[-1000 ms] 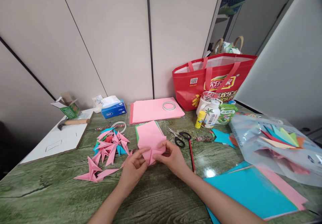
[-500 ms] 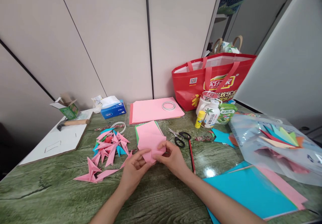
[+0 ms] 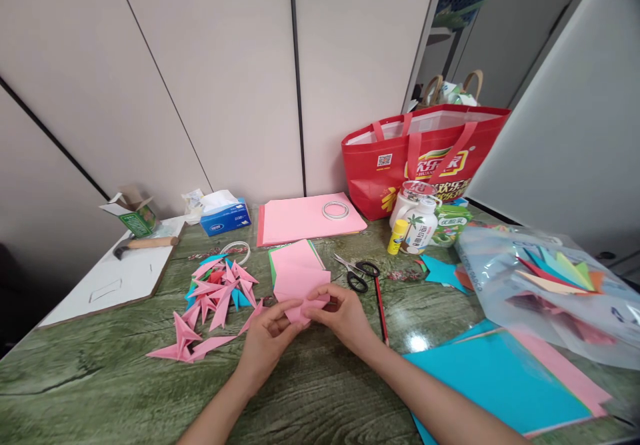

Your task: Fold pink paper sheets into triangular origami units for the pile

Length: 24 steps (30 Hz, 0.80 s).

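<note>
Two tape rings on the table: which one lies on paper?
The far tape ring, on the pink paper stack. The near ring lies on the tabletop beside the folded pieces.

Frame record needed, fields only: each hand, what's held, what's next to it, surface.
left hand: grip pinches the near left part of the pink paper
right hand: grip pinches the paper's near right edge
paper state: folded at the near end, between both hands
left of hands: pile of folded pink shapes
right of hands: scissors, red pencil
far side: pink sheet stack with a tape ring on it
surface: green wood-grain table
</note>
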Each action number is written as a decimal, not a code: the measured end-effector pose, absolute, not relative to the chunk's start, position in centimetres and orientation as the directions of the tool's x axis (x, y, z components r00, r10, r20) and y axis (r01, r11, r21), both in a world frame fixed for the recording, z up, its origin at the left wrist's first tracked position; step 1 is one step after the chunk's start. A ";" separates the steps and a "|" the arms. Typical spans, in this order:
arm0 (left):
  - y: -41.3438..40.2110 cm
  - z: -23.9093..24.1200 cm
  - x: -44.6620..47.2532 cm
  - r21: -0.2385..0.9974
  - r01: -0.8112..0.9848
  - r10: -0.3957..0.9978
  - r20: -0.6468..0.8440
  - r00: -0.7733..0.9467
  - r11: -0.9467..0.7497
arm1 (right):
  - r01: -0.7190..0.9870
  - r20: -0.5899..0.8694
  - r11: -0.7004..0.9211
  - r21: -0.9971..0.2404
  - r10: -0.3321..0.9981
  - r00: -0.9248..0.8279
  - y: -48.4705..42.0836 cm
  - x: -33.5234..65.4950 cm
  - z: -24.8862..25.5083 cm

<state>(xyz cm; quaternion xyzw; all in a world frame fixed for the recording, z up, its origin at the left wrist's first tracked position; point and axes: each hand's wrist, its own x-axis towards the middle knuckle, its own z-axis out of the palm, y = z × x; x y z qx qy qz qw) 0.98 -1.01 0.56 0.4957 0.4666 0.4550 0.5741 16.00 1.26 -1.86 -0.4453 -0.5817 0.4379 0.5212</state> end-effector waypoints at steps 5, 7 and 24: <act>-1.1 0.6 1.0 0.997 -0.017 0.983 -0.065 0.171 0.069 | 0.070 0.242 0.247 -0.967 0.968 -0.072 1.3 16.1 -1.7; -1.1 0.6 1.0 0.996 -0.016 0.982 -0.079 0.170 0.083 | 0.075 0.249 0.255 -0.964 0.965 -0.078 1.3 16.2 -1.8; -1.1 0.8 1.2 0.997 0.010 0.989 -0.082 0.122 0.081 | 0.091 0.243 0.249 -0.964 0.967 -0.072 1.2 16.0 -1.8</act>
